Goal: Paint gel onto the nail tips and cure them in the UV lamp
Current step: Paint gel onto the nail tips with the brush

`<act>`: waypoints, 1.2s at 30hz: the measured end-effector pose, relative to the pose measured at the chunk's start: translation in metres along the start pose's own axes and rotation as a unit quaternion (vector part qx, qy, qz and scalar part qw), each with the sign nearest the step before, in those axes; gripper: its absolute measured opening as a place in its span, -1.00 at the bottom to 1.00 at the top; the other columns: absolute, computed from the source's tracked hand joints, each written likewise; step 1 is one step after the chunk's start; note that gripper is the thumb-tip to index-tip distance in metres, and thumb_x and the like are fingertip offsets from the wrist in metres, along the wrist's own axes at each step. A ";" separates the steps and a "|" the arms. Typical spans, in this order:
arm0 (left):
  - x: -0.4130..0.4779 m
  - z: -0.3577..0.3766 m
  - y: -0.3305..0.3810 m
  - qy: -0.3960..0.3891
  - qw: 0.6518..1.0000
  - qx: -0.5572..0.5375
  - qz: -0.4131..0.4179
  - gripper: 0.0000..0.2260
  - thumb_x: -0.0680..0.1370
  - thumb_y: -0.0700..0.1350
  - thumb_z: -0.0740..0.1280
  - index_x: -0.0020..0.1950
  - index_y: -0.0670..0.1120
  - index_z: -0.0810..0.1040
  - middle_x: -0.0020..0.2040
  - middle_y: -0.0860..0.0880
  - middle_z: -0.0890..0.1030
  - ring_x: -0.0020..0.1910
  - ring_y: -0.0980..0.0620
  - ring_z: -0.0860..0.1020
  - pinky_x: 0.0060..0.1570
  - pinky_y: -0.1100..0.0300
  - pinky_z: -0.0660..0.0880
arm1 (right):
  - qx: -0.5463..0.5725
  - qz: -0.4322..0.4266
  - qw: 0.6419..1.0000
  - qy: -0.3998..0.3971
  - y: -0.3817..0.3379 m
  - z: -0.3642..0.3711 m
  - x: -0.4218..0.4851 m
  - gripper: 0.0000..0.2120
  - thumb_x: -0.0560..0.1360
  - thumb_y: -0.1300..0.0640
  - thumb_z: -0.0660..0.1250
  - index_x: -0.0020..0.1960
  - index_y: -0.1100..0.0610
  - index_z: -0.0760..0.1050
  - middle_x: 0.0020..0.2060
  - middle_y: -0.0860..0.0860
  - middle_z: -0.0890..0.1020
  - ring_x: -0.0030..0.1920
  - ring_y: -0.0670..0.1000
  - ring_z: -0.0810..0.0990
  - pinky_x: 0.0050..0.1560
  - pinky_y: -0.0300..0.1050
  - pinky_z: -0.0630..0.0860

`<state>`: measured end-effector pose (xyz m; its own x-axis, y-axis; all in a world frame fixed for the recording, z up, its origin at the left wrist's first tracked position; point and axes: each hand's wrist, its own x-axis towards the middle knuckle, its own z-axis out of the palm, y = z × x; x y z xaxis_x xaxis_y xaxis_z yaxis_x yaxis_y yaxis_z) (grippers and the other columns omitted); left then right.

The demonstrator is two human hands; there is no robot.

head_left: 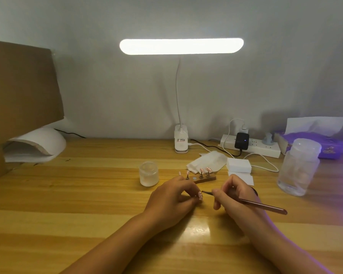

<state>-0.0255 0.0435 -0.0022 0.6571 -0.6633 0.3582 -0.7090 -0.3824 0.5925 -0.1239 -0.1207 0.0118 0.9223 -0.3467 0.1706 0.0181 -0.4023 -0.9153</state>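
At the centre of the striped yellow wooden tabletop (87,194), the left hand (172,196) holds 1 pink nail tip with white dots (200,195). Its grip is a close pinch of curled fingertips at the tip's base, and the tip faces right. The right hand (234,194) has its grip closed pen-fashion around a slim brown brush (263,207). The dark bristle end lies just beside the held tip; whether they touch cannot be told.

Just behind the hands lies a brown wooden holder strip (206,179), its left end partly hidden by the left fingers. It carries 4 more pink dotted nail tips (202,171) on small stands. A small frosted glass jar (149,174) stands left of the strip. The white domed UV lamp (38,143) sits well apart at far left, partly under a brown cardboard sheet (22,86).

Farther back are a crumpled white wipe (206,161), a stack of white square pads (239,165), a white power strip (251,148) and a lit white desk lamp (181,46). At right stand a clear plastic bottle (299,167) and a purple tissue box (313,144).
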 end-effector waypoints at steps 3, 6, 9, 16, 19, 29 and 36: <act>0.000 0.000 -0.001 0.000 1.000 0.000 0.002 -0.93 0.51 -0.01 0.44 -0.06 0.17 0.63 -0.05 0.18 0.58 -0.23 0.37 0.46 -0.25 0.31 0.30 | -0.021 0.010 0.999 -0.028 0.001 0.000 -0.001 -0.86 0.48 0.18 0.39 -0.16 0.19 0.44 -0.43 0.01 0.63 -0.45 -0.15 0.55 -0.37 -0.28 0.45; 0.001 0.001 -0.001 -0.001 1.000 0.002 0.006 -0.94 0.51 -0.01 0.43 -0.06 0.15 0.63 -0.06 0.17 0.58 -0.24 0.38 0.45 -0.26 0.31 0.29 | -0.003 0.005 1.000 -0.002 0.000 0.000 -0.001 -0.85 0.51 0.14 0.37 -0.13 0.18 0.44 -0.41 0.01 0.65 -0.47 -0.19 0.51 -0.36 -0.20 0.41; 0.001 0.001 -0.002 0.002 1.000 -0.002 0.007 -0.93 0.51 -0.03 0.44 -0.06 0.15 0.63 -0.06 0.16 0.58 -0.23 0.35 0.47 -0.25 0.26 0.34 | -0.043 -0.004 0.999 -0.011 -0.001 0.002 0.000 -0.84 0.52 0.07 0.38 -0.13 0.12 0.44 -0.35 -0.03 0.68 -0.40 -0.18 0.56 -0.30 -0.17 0.44; 0.002 0.000 -0.001 0.003 1.000 -0.004 -0.001 -0.92 0.51 -0.04 0.44 -0.08 0.15 0.63 -0.07 0.16 0.58 -0.21 0.30 0.48 -0.20 0.21 0.41 | -0.031 0.000 0.999 -0.011 0.001 0.002 0.001 -0.83 0.53 0.06 0.36 -0.13 0.12 0.43 -0.37 -0.01 0.68 -0.48 -0.20 0.50 -0.40 -0.24 0.41; 0.001 0.001 0.000 0.000 1.000 -0.005 -0.001 -0.90 0.50 -0.04 0.45 -0.10 0.18 0.61 -0.07 0.17 0.57 -0.21 0.30 0.48 -0.20 0.25 0.37 | -0.048 0.014 0.998 -0.022 0.002 0.002 0.002 -0.87 0.48 0.16 0.36 -0.18 0.15 0.44 -0.44 0.01 0.63 -0.50 -0.18 0.51 -0.47 -0.30 0.41; 0.002 0.003 -0.003 0.004 1.000 -0.002 0.008 -0.93 0.51 -0.05 0.43 -0.06 0.13 0.63 -0.05 0.16 0.58 -0.10 0.24 0.52 -0.17 0.15 0.48 | -0.027 -0.002 1.000 -0.010 0.001 0.001 0.001 -0.85 0.50 0.12 0.38 -0.15 0.14 0.44 -0.41 0.00 0.64 -0.50 -0.19 0.49 -0.48 -0.33 0.41; 0.002 0.003 -0.003 0.006 1.000 0.004 0.013 -0.93 0.52 -0.03 0.43 -0.04 0.15 0.64 -0.05 0.18 0.59 -0.05 0.24 0.54 -0.09 0.11 0.52 | -0.055 -0.005 0.998 -0.012 0.005 0.002 0.002 -0.85 0.47 0.16 0.39 -0.20 0.13 0.43 -0.49 -0.04 0.58 -0.51 -0.19 0.47 -0.49 -0.33 0.38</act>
<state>-0.0226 0.0413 -0.0059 0.6408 -0.6655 0.3827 -0.7286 -0.3701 0.5764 -0.1209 -0.1215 0.0069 0.9315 -0.3216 0.1700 -0.0134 -0.4973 -0.8675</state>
